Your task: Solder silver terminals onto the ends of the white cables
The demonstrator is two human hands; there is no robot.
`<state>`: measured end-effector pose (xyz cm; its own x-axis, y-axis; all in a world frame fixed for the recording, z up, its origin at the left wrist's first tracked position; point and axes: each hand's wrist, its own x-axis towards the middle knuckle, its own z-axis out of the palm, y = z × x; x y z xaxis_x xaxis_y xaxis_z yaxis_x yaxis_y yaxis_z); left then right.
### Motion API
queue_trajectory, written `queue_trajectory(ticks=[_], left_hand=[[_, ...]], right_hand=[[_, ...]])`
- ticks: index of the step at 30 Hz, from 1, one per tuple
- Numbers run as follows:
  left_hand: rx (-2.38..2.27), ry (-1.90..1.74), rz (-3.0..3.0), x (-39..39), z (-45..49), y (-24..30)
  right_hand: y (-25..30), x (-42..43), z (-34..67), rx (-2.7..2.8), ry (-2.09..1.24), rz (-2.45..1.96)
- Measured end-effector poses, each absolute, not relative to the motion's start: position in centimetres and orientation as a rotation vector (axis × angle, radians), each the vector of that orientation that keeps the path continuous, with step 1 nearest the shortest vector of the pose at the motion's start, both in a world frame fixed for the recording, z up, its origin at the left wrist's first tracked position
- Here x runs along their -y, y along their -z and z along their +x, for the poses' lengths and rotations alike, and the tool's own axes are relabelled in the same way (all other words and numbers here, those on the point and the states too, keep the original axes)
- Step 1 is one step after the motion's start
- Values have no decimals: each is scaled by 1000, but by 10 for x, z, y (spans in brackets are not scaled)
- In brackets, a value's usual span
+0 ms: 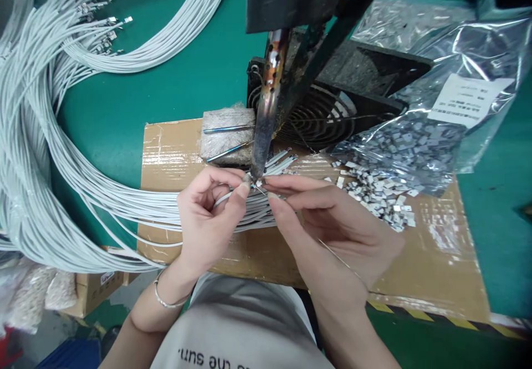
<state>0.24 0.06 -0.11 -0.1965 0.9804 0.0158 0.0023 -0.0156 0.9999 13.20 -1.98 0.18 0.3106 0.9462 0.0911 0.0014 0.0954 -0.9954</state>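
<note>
My left hand (208,214) pinches the end of a white wire (124,203) with a small metal piece, holding it up to the tip of a fixed soldering iron (266,114). My right hand (328,225) pinches a thin strand of solder wire (336,255) and brings its end to the same tip. Both hands meet just under the iron, above a bundle of white wire ends (278,161) lying on a taped cardboard sheet (436,247).
Big loops of white wires (37,136) with metal terminals cover the green table on the left. A pile of small metal pieces (382,191) spills from a clear plastic bag (436,131) at right. A black fan (328,114) and a sponge block with spare iron tips (226,133) sit behind.
</note>
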Motion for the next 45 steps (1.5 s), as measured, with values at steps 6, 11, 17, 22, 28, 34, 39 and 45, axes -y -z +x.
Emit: queue_trajectory(ticks=[6, 11, 17, 22, 28, 34, 39, 45], left_hand=[[-1364, -1353, 1111, -2, 3, 0], [-1353, -1354, 1102, -1, 3, 1], [-1350, -1352, 1096, 0, 3, 1], [-1386, -1327, 1101, 0, 3, -1], [-1373, -1324, 1105, 0, 3, -1], [-1354, -1334, 1108, 1, 2, 0], [-1361, -1327, 1101, 1, 2, 1], [-1354, -1348, 1120, 0, 2, 2]], right_hand=[[-1, 19, 132, 1000, -912, -1257], [-1, 18, 131, 1013, -903, -1259], [-1, 18, 131, 1007, -891, -1271], [0, 19, 131, 1008, -888, -1276], [0, 20, 131, 1016, -869, -1288], [3, 19, 133, 1066, -856, -1256], [0, 19, 130, 1015, -856, -1302], [-2, 18, 129, 1019, -854, -1287]])
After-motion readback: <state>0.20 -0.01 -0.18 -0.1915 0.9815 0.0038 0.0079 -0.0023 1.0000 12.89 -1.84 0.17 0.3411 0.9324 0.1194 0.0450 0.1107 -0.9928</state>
